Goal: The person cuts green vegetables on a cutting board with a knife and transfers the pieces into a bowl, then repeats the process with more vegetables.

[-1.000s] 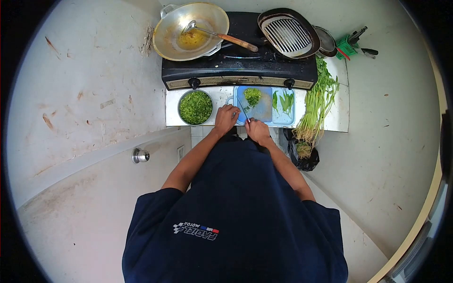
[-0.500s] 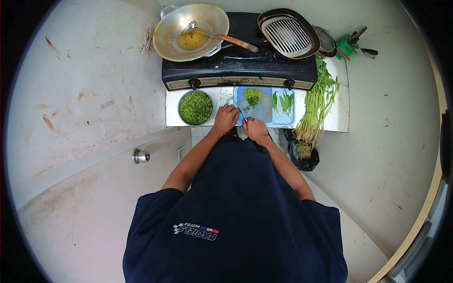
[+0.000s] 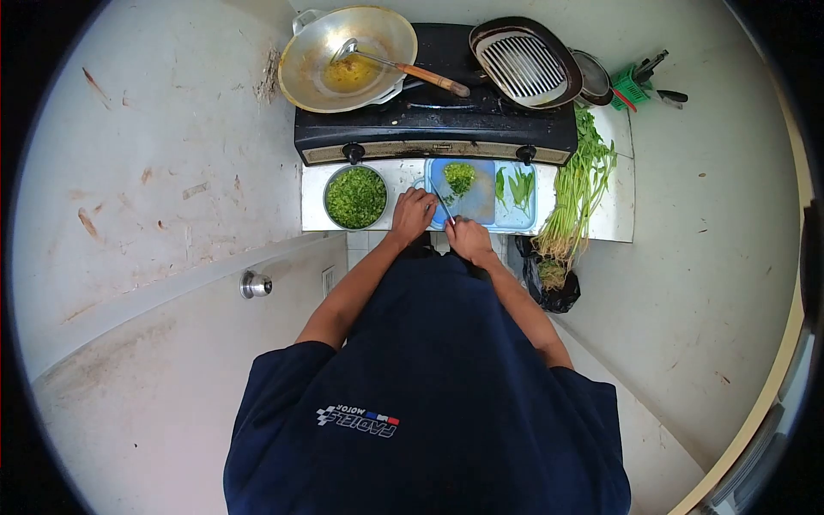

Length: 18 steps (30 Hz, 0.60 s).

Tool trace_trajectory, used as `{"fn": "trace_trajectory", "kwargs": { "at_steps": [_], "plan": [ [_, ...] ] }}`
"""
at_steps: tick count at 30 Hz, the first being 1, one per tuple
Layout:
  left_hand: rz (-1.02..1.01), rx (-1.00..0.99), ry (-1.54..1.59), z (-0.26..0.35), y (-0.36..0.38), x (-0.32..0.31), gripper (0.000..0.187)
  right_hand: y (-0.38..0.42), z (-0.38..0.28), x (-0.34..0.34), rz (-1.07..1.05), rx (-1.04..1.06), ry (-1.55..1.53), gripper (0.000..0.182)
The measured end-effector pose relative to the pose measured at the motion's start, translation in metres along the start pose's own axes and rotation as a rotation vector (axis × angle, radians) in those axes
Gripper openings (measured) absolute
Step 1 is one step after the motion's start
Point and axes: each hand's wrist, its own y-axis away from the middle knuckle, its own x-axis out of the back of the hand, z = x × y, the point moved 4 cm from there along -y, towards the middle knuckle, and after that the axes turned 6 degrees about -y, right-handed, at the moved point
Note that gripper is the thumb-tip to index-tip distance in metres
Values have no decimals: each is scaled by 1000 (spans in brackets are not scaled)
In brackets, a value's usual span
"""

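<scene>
A blue cutting board [image 3: 481,204] lies on the white counter in front of the stove. On it are a small heap of chopped greens [image 3: 460,176] and a few whole leaves [image 3: 518,185]. My right hand [image 3: 469,238] grips a knife [image 3: 444,206] whose blade points up over the board's left side. At the board's left edge my left hand [image 3: 413,213] rests with bent fingers; what it presses on is hidden. A metal bowl of chopped greens [image 3: 355,196] stands just left of that hand.
A black stove [image 3: 433,120] carries a wok with a ladle [image 3: 348,57] and a grill pan [image 3: 524,60]. Long-stemmed greens [image 3: 577,189] lie at the counter's right, above a dark bag [image 3: 550,283]. A green basket [image 3: 630,84] stands far right. A door knob [image 3: 255,282] sits left.
My right hand with the knife shifted slightly left and forward, then back again. My left hand stayed at the board's left edge.
</scene>
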Motion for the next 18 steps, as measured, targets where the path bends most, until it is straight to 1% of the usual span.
{"fn": "trace_trajectory", "kwargs": {
  "at_steps": [5, 8, 11, 14, 18],
  "plan": [
    [-16, -10, -13, 2, 0, 3, 7, 4, -6, 5, -32, -1, 11, 46],
    [-29, -21, -4, 0, 3, 3, 8, -2, -1, -4, -42, -4, 15, 46],
    [-12, -37, 10, -1, 6, 2, 10, -7, -4, -3, 12, 53, -8, 46],
    [-12, -38, 20, -2, 8, 5, 11, -6, -3, -3, 0, 48, -2, 48],
    [-28, -17, 44, -3, 8, 3, 12, -2, 1, 1, -39, -13, 31, 49]
  ]
}}
